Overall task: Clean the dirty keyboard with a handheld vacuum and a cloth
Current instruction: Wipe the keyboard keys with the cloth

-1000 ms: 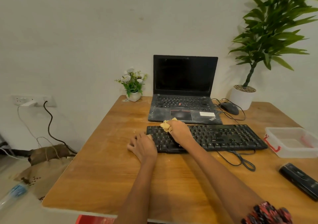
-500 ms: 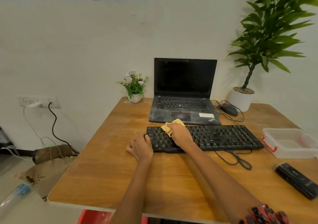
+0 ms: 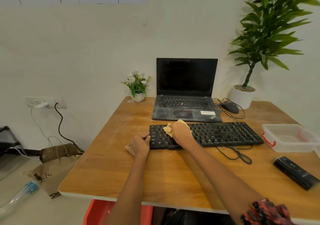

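**Wiping the left end of the keyboard**

Pressing down with your right hand (image 3: 181, 132), you've got the yellow cloth (image 3: 168, 130) bunched under curled fingers, and it now sits a touch farther left on the keys than a second ago, when it was up near the laptop's front edge. Against the earlier frames the cloth has slid down onto the upper-left rows of the black keyboard (image 3: 225, 134). Your left hand (image 3: 138, 147) has stayed put at the keyboard's left edge, resting on the table (image 3: 107, 169) with its thumb against the keyboard's side; the other fingers are loosely bent and grasp nothing. The keyboard itself hasn't shifted: it lies flat across the middle of the table, just in front of the laptop (image 3: 186, 90).

Around you: the laptop stands open, its screen dark and its palm rest dusty. To its left there's a small white pot of flowers (image 3: 137, 86), to its right a black mouse (image 3: 229, 107) with its cable looping, and behind that a tall green plant in a white pot (image 3: 242, 96). A clear plastic box (image 3: 290, 138) sits just off the keyboard's right end, and nearer you on the right lies the black vacuum (image 3: 296, 172), well apart from both hands. The keyboard's own cable (image 3: 237, 154) curls on the table in front of it, close to your right forearm. Your right arm crosses over the keyboard's front left portion and hides some keys there.
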